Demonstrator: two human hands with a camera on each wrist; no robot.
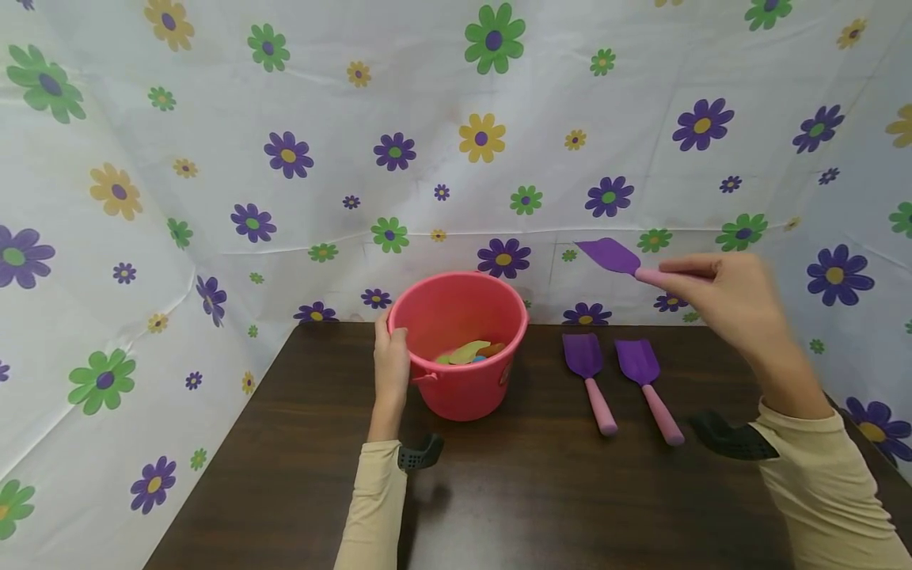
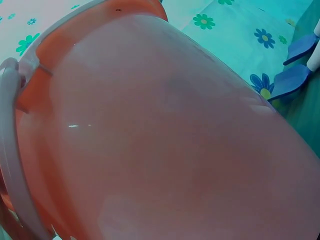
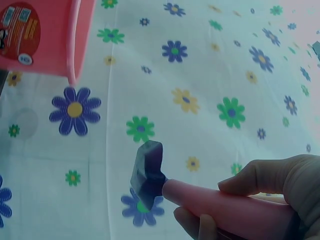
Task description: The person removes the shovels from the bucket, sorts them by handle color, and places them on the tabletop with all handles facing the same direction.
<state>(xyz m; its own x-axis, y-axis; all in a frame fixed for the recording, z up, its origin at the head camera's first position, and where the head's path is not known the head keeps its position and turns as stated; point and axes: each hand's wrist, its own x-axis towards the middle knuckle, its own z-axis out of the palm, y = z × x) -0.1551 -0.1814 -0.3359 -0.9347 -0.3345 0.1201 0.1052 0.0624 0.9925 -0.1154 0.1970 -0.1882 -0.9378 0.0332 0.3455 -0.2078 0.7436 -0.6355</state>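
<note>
Your right hand (image 1: 744,305) held a pink-handled, pointed purple plastic trowel (image 1: 617,256). Your left hand (image 1: 391,361) gripped a pink plastic bucket (image 1: 465,393), likely steadying it.

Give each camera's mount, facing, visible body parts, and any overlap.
Head: worn on the head, facing forward and down at a brown table, pink bucket and flowered backdrop; left grip, right grip and sleeves show.
Left wrist: on that wrist, facing the bucket's outer wall close up; no body part plainly shows.
Right wrist: on that wrist, facing past the right grip toward the backdrop; thumb and fingers show.
Shared: head and right wrist show the trowel in the right grip; head and left wrist share two purple shovels on the table.
</note>
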